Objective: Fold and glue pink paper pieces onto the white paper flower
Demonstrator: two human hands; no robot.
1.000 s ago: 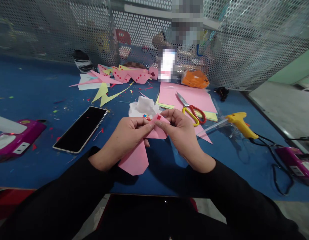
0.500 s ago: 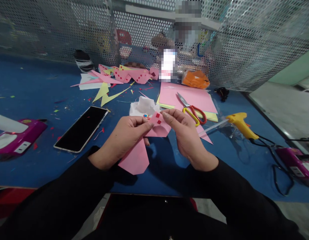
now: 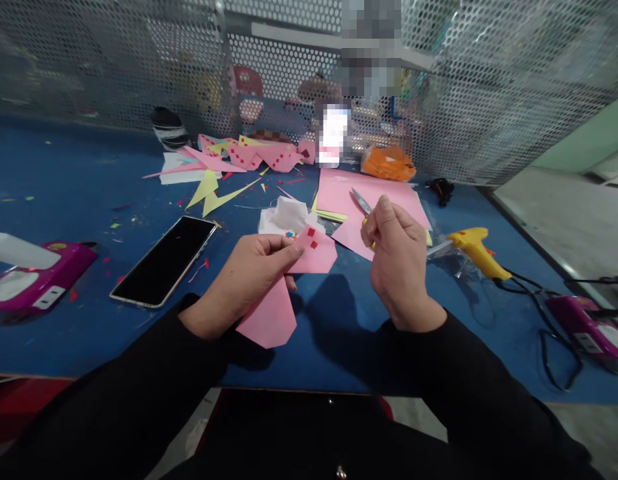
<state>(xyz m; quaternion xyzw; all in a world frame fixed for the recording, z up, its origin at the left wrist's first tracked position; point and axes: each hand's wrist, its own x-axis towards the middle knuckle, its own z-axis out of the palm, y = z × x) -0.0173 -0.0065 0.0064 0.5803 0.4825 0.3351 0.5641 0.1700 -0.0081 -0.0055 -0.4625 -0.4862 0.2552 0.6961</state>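
My left hand (image 3: pixel 253 277) pinches a pink paper cutout (image 3: pixel 276 317) between thumb and fingers. Small red squares are stuck on the cutout's upper part, and its other end hangs below the hand. Apart from it, to the right, my right hand (image 3: pixel 399 260) is raised with thumb and fingers pressed together; what they hold, if anything, is too small to make out. Behind that hand lie scissors (image 3: pixel 360 200), their handles mostly hidden. Just beyond the cutout sits a crumpled white paper (image 3: pixel 283 215) with small coloured bits in it.
A phone (image 3: pixel 163 261) and a purple device (image 3: pixel 43 280) lie at left. Pink sheets (image 3: pixel 383 193) are stacked behind. To the right are a yellow glue gun (image 3: pixel 479 252), its cable and another purple device (image 3: pixel 589 327). Dotted pink pieces (image 3: pixel 266 155) and yellow scraps (image 3: pixel 211 197) lie farther back.
My right hand has let go of the pink cutout's right edge and moved right and up, in front of the scissors. The left hand still holds the cutout in about the same place.
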